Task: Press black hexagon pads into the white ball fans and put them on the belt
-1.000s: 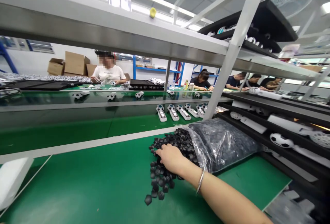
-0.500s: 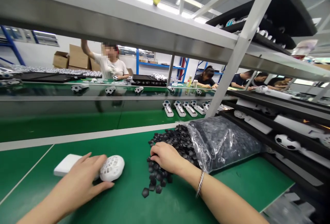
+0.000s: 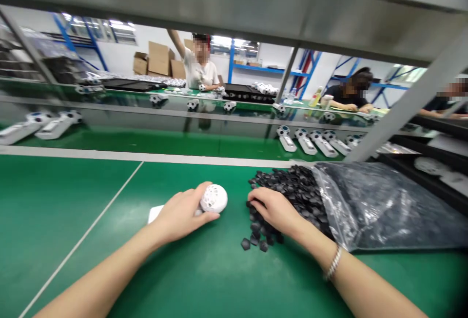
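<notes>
My left hand (image 3: 183,213) is wrapped around a white plastic housing with a round, openwork head (image 3: 214,198) like a football. Its flat end (image 3: 155,213) shows behind my wrist, and my palm covers the middle. To the right, my right hand (image 3: 274,208) is at the near-left edge of a pile of black pentagon pieces (image 3: 296,181). Thumb and forefinger are pinched together, with a black pentagon piece (image 3: 249,204) at the tips. A few loose pieces lie just below that hand on the green table (image 3: 204,274).
A clear plastic bag (image 3: 395,210) of black pieces lies right of the pile. White football-headed units (image 3: 316,143) stand in a row beyond the pale strip (image 3: 175,158). A slanted metal post (image 3: 398,93) and black trays (image 3: 420,137) are at right. Co-workers sit across the line.
The view has swung right and down. My left hand has closed more firmly round the white housing, whose head is turned more upward. My right fingers have drawn into a pinch at the pile's edge.
</notes>
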A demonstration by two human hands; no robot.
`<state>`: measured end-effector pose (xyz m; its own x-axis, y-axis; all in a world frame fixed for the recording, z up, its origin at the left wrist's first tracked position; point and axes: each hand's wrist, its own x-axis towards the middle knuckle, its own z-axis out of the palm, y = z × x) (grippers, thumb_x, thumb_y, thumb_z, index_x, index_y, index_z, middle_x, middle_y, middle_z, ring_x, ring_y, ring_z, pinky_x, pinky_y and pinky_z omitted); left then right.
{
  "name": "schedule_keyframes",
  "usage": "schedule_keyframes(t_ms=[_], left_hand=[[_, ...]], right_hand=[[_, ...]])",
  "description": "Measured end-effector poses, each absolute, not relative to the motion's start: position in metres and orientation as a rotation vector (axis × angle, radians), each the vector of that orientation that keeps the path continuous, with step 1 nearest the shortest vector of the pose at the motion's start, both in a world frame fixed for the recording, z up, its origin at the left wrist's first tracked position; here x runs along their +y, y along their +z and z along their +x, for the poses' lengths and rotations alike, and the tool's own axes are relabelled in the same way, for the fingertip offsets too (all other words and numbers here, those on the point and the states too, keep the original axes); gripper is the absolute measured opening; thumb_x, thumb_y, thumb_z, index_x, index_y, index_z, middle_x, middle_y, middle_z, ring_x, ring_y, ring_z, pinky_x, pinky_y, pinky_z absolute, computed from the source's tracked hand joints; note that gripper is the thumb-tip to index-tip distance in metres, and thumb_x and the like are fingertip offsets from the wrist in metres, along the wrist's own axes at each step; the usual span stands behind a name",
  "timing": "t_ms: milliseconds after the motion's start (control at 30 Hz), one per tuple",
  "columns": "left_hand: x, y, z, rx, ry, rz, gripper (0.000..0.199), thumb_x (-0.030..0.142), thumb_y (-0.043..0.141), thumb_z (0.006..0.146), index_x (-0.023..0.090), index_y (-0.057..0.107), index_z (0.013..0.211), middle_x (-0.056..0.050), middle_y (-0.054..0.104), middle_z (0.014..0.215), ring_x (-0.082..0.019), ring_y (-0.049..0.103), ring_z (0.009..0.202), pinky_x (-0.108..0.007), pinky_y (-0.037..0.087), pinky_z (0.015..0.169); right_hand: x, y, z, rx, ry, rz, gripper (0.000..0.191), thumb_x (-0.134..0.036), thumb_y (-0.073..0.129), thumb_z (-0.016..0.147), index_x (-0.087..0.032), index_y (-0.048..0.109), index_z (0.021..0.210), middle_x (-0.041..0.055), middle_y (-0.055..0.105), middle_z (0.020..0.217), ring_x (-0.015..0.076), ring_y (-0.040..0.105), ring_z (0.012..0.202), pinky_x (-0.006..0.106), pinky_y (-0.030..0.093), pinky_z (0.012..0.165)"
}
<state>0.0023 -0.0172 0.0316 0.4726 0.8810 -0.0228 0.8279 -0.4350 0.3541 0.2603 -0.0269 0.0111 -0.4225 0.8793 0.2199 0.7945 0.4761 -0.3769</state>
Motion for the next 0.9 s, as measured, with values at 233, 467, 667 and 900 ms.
schedule_keyframes(t_ms=[233,467,667,900], left_hand=[[-0.019,0.030,0.018,1.456,0.271,2.471,0.067,0.064,0.052,0.066,0.026,0.041,0.119,-0.008,0.060,0.099,-0.028,0.056,0.090,-0.036,0.045,0.071],[-0.030,0.029,0.020,1.432,0.321,2.396,0.069,0.063,0.054,0.065,0.029,0.039,0.123,-0.006,0.060,0.103,-0.028,0.055,0.094,-0.038,0.044,0.076],[-0.035,0.027,0.024,1.391,0.362,2.265,0.065,0.063,0.049,0.070,0.029,0.038,0.125,-0.004,0.056,0.112,-0.026,0.053,0.100,-0.036,0.042,0.081],[-0.036,0.022,0.024,1.332,0.380,2.303,0.066,0.048,0.059,0.069,0.031,0.036,0.128,-0.002,0.051,0.117,-0.023,0.052,0.102,-0.032,0.042,0.083]], right_hand=[[-0.024,0.001,0.264,-2.306,0.368,-1.358,0.020,-0.023,0.039,0.088,-0.022,0.058,0.091,0.0037,0.061,0.089,0.0173,0.059,0.082,0.030,0.047,0.075],[-0.023,-0.011,0.264,-2.332,0.408,-1.246,0.029,-0.016,0.036,0.087,-0.020,0.054,0.110,0.0069,0.059,0.106,0.0181,0.056,0.097,0.033,0.047,0.085],[-0.027,0.000,0.256,-2.249,0.283,-1.234,0.017,-0.020,0.046,0.086,-0.022,0.061,0.094,0.0059,0.060,0.096,0.0187,0.057,0.091,0.034,0.047,0.082],[-0.041,0.013,0.243,-2.211,0.370,-1.099,0.027,-0.017,0.044,0.088,-0.022,0.053,0.113,0.0054,0.058,0.091,0.0164,0.055,0.085,0.031,0.047,0.078]])
